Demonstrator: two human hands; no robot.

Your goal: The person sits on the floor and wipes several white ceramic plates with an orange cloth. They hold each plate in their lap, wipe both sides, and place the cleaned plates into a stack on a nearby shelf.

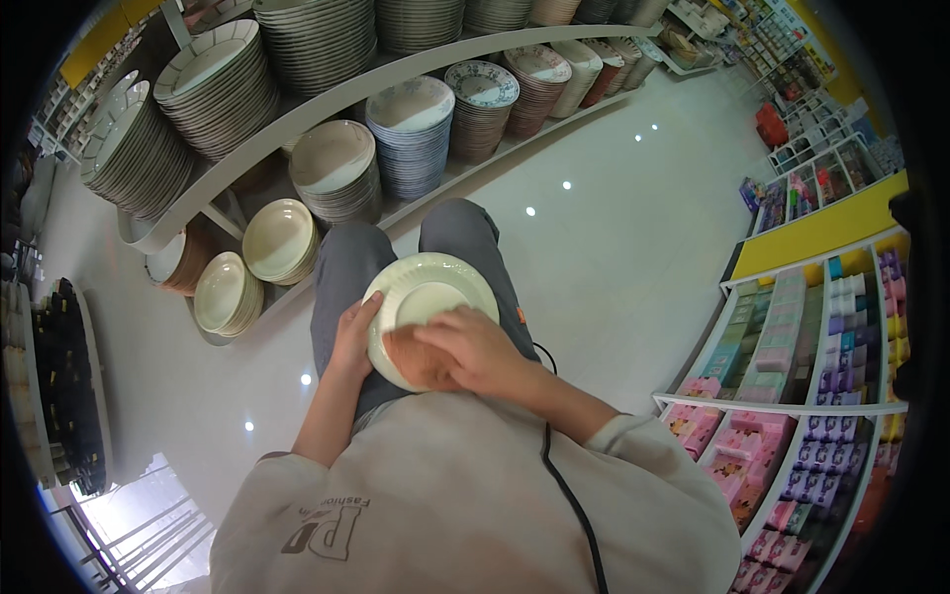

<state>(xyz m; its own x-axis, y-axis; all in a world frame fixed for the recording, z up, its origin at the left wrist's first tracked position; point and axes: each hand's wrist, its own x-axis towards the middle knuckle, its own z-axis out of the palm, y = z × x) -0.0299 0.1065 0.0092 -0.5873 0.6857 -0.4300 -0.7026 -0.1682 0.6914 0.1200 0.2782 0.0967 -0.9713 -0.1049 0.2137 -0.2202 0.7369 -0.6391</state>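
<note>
A cream-coloured ceramic plate (433, 261) with a ribbed rim rests tilted over my lap, its inner face towards me. My left hand (352, 338) grips the plate by its left rim, thumb on the upper side. In my right hand (479, 349) is an orange-brown cloth (415, 358), pressed on the lower part of the plate. The right fingers are blurred, and part of the cloth is hidden beneath them.
Ahead, a low two-tier shelf (312, 111) carries tall stacks of plates and bowls. Short stacks of cream plates (278, 237) stand at its near end. Packed goods fill a shelf (757, 407) on the right. A black cable (553, 460) runs down my right side.
</note>
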